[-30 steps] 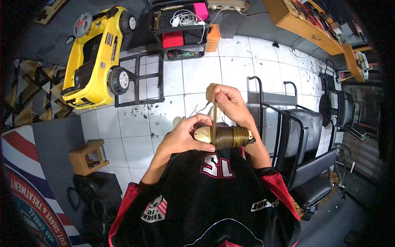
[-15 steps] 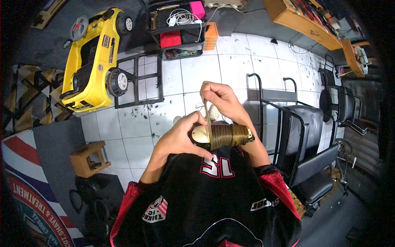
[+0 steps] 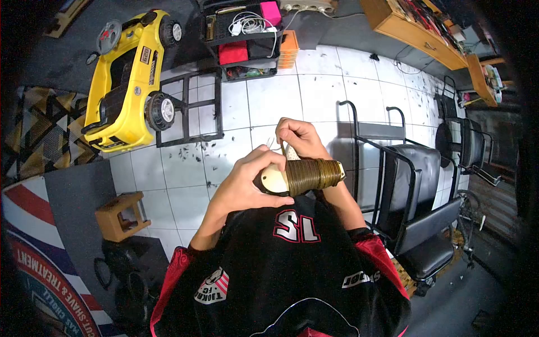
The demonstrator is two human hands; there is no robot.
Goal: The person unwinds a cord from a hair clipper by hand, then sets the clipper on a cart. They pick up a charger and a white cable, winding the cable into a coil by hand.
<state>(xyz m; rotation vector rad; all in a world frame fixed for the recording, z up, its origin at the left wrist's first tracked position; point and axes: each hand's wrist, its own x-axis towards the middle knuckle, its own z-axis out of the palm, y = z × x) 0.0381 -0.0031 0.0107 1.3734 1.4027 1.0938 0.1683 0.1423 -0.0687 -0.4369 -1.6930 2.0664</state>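
Observation:
My left hand [image 3: 247,178] grips the near end of an oblong cream-and-black object [image 3: 273,178], its thumb below and fingers above. Many turns of a thin brown-gold band [image 3: 314,175] wrap most of the object's length, and a small pale tip shows at its right end. Just above it, my right hand [image 3: 303,137] is closed in a pinch on a stretch of the same band, which runs up from the left end of the winding. What the object is inside the wrapping cannot be made out.
Black metal-framed chairs [image 3: 412,168] stand at the right. A yellow toy car [image 3: 126,84] and a black frame [image 3: 188,106] are at the upper left. A dark shelf cart [image 3: 247,39] holds white cables. Dark tufts litter the white tiles. A small wooden stool [image 3: 120,216] sits at the left.
My right hand has come down a little toward the object, and the stretch of band between it and the winding is shorter. The object has turned slightly in my left hand.

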